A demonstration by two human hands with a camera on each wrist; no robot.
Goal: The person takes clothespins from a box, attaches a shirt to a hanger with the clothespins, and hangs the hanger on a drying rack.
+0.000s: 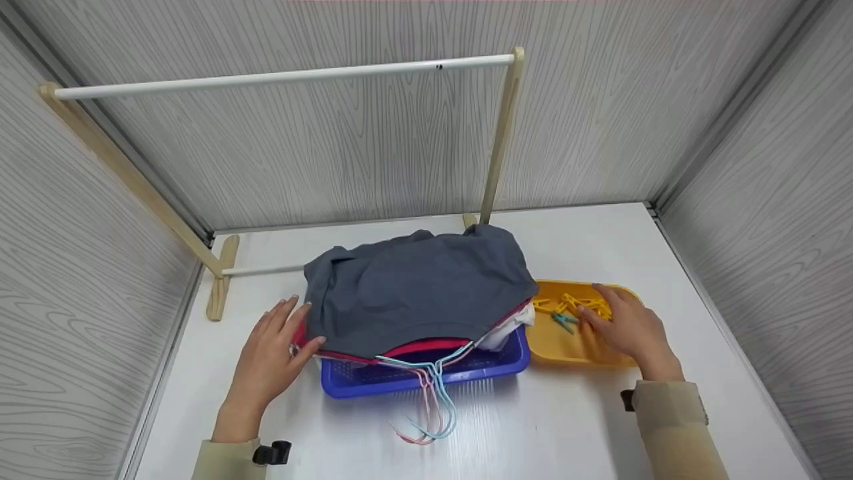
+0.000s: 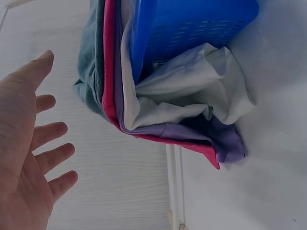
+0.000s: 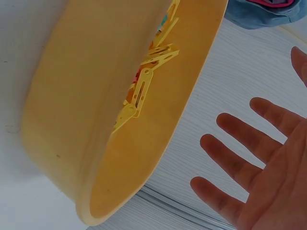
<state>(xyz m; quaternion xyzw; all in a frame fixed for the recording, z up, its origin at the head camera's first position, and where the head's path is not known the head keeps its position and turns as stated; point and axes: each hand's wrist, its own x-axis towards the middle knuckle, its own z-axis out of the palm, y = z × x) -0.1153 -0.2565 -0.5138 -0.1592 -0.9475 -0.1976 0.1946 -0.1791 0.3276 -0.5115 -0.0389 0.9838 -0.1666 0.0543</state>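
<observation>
A dark grey shirt (image 1: 420, 287) lies on top of a stack of clothes on hangers, over a blue basket (image 1: 426, 383). Pink and light blue hanger hooks (image 1: 445, 407) stick out toward the front. In the left wrist view, a red garment (image 2: 109, 62), a purple one (image 2: 230, 143) and a white one (image 2: 192, 91) drape down the basket's side. My left hand (image 1: 273, 357) hovers by the stack's left edge, fingers spread, holding nothing. My right hand (image 1: 633, 327) is over the orange tray (image 1: 566, 350) with fingers apart, above yellow clothespins (image 3: 141, 91) and a teal clothespin (image 1: 565, 321).
Behind the basket stands a drying rack with wooden legs (image 1: 503, 133) and a white top bar (image 1: 286, 77). Its wooden foot (image 1: 223, 277) rests at the left of the white table (image 1: 693, 373). Grey wood-patterned walls (image 1: 373, 153) close in the back and sides.
</observation>
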